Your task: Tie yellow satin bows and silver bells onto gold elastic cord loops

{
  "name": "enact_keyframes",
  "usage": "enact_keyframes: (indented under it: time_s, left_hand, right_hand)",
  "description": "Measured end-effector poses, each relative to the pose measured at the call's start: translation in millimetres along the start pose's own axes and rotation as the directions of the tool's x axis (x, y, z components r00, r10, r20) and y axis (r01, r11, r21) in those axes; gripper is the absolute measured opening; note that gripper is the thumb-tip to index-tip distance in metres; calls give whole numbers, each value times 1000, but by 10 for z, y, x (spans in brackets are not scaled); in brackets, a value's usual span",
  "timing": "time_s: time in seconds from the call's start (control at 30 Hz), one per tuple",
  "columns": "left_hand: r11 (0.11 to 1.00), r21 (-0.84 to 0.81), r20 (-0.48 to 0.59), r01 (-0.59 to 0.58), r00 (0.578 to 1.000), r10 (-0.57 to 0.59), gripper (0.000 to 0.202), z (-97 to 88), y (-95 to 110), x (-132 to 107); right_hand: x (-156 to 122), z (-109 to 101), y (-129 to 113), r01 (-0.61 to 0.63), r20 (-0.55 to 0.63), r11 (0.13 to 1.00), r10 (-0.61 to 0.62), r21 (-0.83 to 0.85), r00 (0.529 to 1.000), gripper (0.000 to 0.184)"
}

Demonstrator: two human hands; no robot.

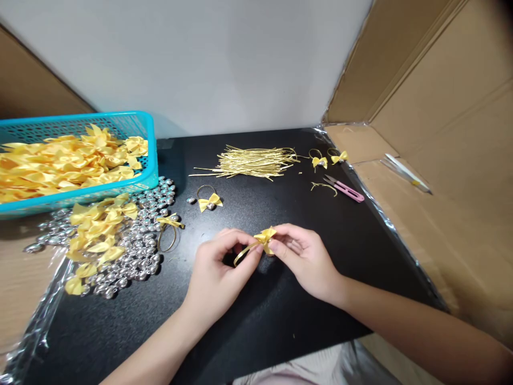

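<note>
1. Yellow bow (265, 235): between both hands' fingertips.
2. Left hand (219, 272): thumb and forefinger pinched at its left edge, gold loop (244, 252) between them.
3. Right hand (310, 262): fingertips closed on its right side.

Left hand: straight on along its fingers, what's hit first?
The bow already at the left hand's fingertips; just past it, the right hand. Exact fingertip depth is hard to judge from this one view.

Satiny cloth bow (264, 235), glossy metallic beads (136, 258), plastic basket (152, 155), matt cardboard (452, 176)
</note>
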State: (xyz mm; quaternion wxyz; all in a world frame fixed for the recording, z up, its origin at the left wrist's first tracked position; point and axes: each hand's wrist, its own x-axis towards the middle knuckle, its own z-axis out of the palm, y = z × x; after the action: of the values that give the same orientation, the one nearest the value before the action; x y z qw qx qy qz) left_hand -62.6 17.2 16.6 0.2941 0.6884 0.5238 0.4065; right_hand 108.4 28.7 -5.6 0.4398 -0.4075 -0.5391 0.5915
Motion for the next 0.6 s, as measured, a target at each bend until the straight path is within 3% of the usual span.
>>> enact_keyframes:
  time_s: [0.2,0.33,0.4,0.47,0.6]
  left_hand:
    - [988,-40,105,149,984,-144,18,27,9,-28]
    - [987,31,5,156,988,-156,10,29,-16,-15]
    - [995,21,-30,102,994,-101,14,30,-36,-10]
    - [996,-49,20,75,997,-74,21,37,-57,-14]
    - [973,-162,85,164,985,-152,9,58,-85,-32]
  right_hand:
    - [11,25,32,-24,-20,998,26,58,999,16]
    - [24,12,38,-34,-10,998,35,59,999,20]
    - [33,-5,22,-31,3,999,31,18,1000,21]
    - [45,-31,-2,-6,21,999,7,-54,1000,21]
    - [78,-86,-42,71,74,980,-58,-184,996,35]
